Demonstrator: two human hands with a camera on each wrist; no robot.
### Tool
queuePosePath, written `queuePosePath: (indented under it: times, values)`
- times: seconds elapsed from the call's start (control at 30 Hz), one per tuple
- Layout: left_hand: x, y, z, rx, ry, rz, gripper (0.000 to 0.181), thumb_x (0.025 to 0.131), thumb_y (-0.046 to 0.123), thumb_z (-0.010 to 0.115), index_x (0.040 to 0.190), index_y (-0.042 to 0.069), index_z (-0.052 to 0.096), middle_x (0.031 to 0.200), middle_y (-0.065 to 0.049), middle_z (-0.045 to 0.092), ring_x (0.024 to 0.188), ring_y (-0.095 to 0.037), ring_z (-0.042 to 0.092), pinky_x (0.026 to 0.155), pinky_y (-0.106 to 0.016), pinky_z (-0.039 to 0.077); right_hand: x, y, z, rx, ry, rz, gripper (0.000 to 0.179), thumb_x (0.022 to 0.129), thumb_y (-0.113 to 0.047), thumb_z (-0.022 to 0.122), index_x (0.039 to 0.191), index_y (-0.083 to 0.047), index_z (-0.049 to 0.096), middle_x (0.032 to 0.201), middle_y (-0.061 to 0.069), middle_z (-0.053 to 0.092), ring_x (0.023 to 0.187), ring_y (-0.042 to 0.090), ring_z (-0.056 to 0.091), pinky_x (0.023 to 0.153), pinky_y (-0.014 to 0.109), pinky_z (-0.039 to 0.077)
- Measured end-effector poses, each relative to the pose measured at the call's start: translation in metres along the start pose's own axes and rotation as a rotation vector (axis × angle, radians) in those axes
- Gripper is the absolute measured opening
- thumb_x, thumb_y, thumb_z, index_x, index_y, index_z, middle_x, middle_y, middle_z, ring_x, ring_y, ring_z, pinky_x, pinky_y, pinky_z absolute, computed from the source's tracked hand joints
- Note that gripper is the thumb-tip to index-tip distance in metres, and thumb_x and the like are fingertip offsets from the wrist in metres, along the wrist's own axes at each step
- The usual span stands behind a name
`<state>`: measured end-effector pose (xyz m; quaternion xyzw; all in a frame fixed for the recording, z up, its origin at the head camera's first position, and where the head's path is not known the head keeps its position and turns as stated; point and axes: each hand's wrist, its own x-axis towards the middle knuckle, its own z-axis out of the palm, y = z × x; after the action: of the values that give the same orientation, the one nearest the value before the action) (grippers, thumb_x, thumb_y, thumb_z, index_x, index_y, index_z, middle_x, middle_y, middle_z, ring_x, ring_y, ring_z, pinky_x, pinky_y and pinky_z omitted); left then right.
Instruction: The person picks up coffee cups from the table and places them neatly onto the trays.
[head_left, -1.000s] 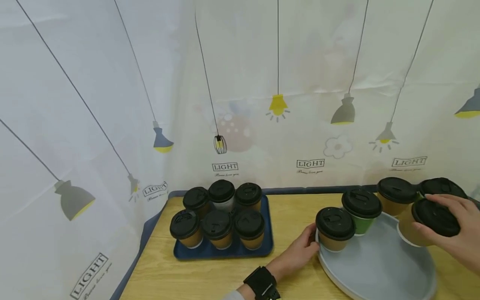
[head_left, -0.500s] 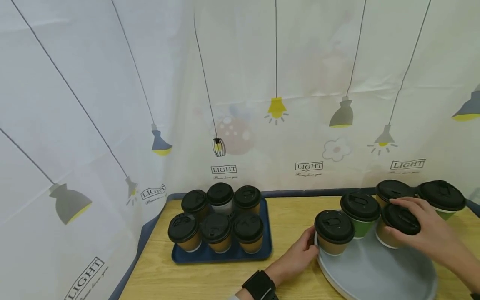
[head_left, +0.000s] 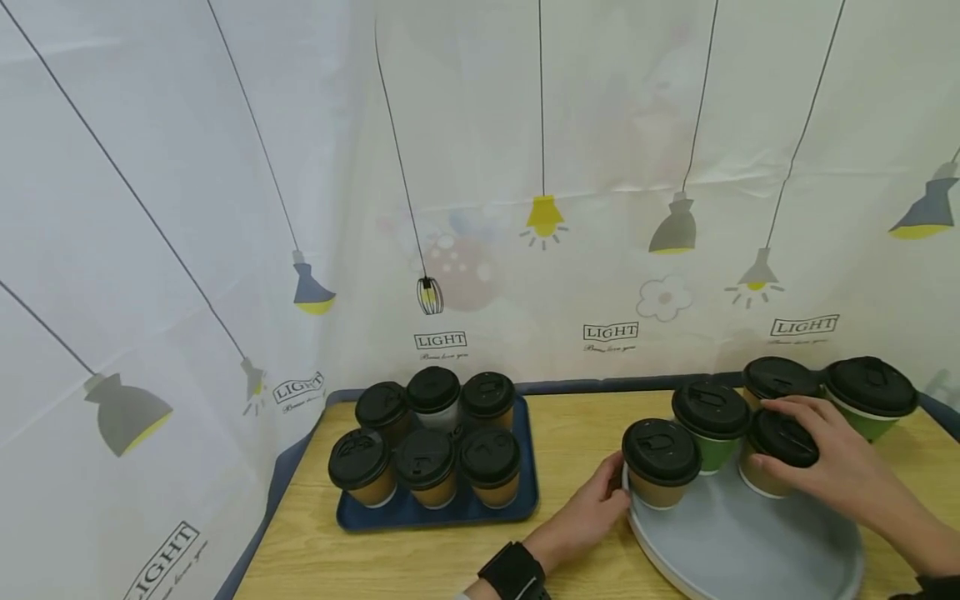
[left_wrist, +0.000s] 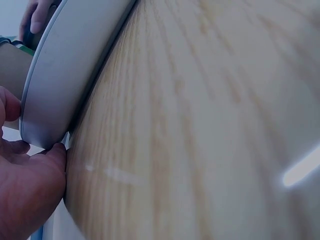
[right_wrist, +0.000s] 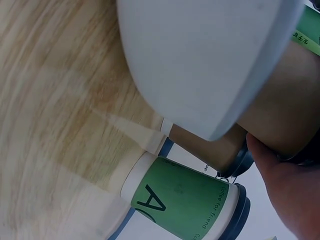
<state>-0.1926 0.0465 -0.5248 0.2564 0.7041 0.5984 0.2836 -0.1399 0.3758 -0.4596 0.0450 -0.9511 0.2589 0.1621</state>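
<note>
A round grey tray (head_left: 750,550) is on the table at the right of the head view. My left hand (head_left: 585,512) pinches its left rim; the left wrist view shows the thumb and fingers about the edge of the tray (left_wrist: 70,70). My right hand (head_left: 832,450) grips a brown paper cup (head_left: 763,479) around its black lid, upright over the back of the tray. In the right wrist view that cup's brown side (right_wrist: 287,95) shows above my thumb. A green cup (head_left: 715,454) and another brown cup (head_left: 660,492), both black-lidded, stand along the tray's left side.
Behind the tray stand a lidded brown cup (head_left: 780,379) and a wider green cup (head_left: 870,392). To the left, a blue rectangular tray (head_left: 480,518) carries several lidded cups. A cloth printed with lamps (head_left: 540,275) hangs behind the wooden table (head_left: 375,567).
My right hand has brought the brown cup leftward from the tray's right side to beside the green cup, and the cup has become more upright. The left hand keeps its place on the rim.
</note>
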Motion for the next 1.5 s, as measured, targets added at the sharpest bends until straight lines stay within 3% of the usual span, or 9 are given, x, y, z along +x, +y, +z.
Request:
queuePosePath:
  times: [0.17,0.33,0.53,0.73,0.8,0.93,1.03,1.3,1.5]
  values:
    - [-0.001,0.001,0.0,0.008,-0.001,0.001,0.061,0.108,0.024,0.042,0.165,0.021,0.021,0.167,0.003,0.026,0.15,-0.009,0.029,0.117,-0.027,0.031,0.002,-0.001,-0.001,-0.01,-0.061,0.043,0.096,0.078,-0.047,0.089,0.15,-0.002,0.045,0.147,0.033,0.033,0.127,0.06,0.037,0.085,0.078,0.036]
    - [-0.003,0.003,0.0,0.012,0.009,0.0,0.061,0.108,0.023,0.042,0.165,0.021,0.022,0.167,0.003,0.026,0.15,-0.01,0.029,0.118,-0.028,0.032,-0.001,0.0,-0.006,0.015,-0.017,0.028,0.094,0.082,-0.042,0.087,0.152,0.002,0.042,0.149,0.036,0.032,0.132,0.062,0.031,0.088,0.079,0.031]
    - [-0.005,0.001,-0.001,0.003,0.022,-0.002,0.06,0.108,0.022,0.043,0.165,0.02,0.023,0.167,0.001,0.028,0.15,-0.012,0.03,0.118,-0.029,0.032,-0.013,0.013,-0.024,0.046,0.113,0.03,0.069,0.101,-0.026,0.068,0.152,0.009,0.038,0.151,0.042,0.028,0.138,0.065,0.022,0.104,0.081,0.02]
    - [-0.003,0.001,-0.002,0.009,0.035,-0.006,0.062,0.107,0.022,0.044,0.165,0.018,0.023,0.167,0.0,0.028,0.15,-0.012,0.03,0.118,-0.029,0.031,-0.016,0.033,-0.042,0.056,0.378,0.053,0.061,0.104,-0.014,0.062,0.154,0.01,0.036,0.152,0.042,0.033,0.142,0.061,0.028,0.12,0.065,0.017]
    - [-0.003,0.001,-0.002,0.01,0.034,-0.003,0.062,0.107,0.022,0.044,0.165,0.019,0.023,0.167,0.0,0.028,0.15,-0.012,0.03,0.118,-0.028,0.032,-0.014,0.036,-0.044,0.066,0.414,0.101,0.063,0.104,-0.016,0.062,0.156,0.008,0.034,0.156,0.039,0.032,0.145,0.058,0.027,0.123,0.058,0.017]
    - [-0.001,0.001,-0.002,0.012,0.03,0.011,0.062,0.107,0.022,0.043,0.165,0.019,0.022,0.167,0.001,0.027,0.15,-0.011,0.03,0.117,-0.028,0.032,-0.008,0.041,-0.045,0.096,0.408,0.186,0.071,0.104,-0.02,0.062,0.16,0.005,0.027,0.161,0.037,0.023,0.148,0.057,0.021,0.123,0.059,0.016]
    - [0.0,0.0,-0.002,0.009,0.028,0.021,0.061,0.107,0.021,0.042,0.165,0.018,0.022,0.167,0.0,0.027,0.15,-0.012,0.029,0.117,-0.028,0.032,-0.002,0.048,-0.043,0.07,0.379,0.226,0.079,0.104,-0.028,0.063,0.161,0.005,0.021,0.162,0.038,0.019,0.148,0.058,0.017,0.118,0.068,0.017]
    - [0.001,-0.001,0.0,0.008,0.02,0.015,0.061,0.107,0.021,0.043,0.165,0.018,0.023,0.167,0.001,0.028,0.15,-0.011,0.03,0.117,-0.027,0.032,0.01,0.075,-0.034,-0.014,0.299,0.292,0.096,0.099,-0.04,0.066,0.163,0.006,0.012,0.159,0.043,0.016,0.142,0.065,0.02,0.11,0.077,0.021]
    - [0.0,0.001,0.002,0.009,0.026,0.01,0.061,0.107,0.02,0.043,0.165,0.017,0.023,0.167,0.0,0.027,0.15,-0.011,0.03,0.118,-0.028,0.031,0.015,0.087,-0.029,-0.029,0.289,0.313,0.103,0.095,-0.042,0.071,0.163,0.005,0.009,0.157,0.045,0.019,0.14,0.066,0.023,0.11,0.077,0.02]
